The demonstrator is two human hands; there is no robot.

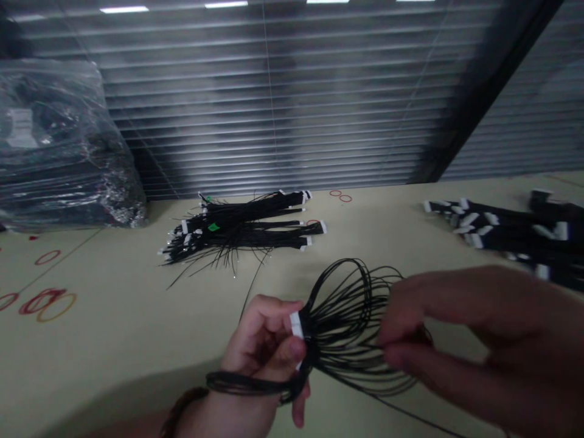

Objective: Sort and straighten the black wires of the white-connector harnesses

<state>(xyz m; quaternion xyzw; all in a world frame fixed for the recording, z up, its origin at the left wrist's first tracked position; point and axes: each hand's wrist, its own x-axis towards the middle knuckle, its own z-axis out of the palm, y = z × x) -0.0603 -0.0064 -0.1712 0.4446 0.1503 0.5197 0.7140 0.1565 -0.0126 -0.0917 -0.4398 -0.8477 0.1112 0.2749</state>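
Note:
My left hand (269, 359) is closed around the white connector (297, 326) end of a black cable bundle (347, 322), low in the middle of the view. Thin black wires fan out from the connector toward the right, some of them looped. A folded loop of cable lies across my left wrist. At the right, my right hand (460, 340) has thumb and index finger pinched together on the far part of the fanned wires. Its fingertips are partly blurred, and which wires lie between them is hard to make out.
Beyond my hands lies a pile of black cables (246, 225) with white connectors and green tags. Another cable pile (515, 228) is at the right. A clear plastic bag (64, 146) stands back left, near red rubber bands (43, 300). Window blinds (274, 97) rise behind the table (159, 322).

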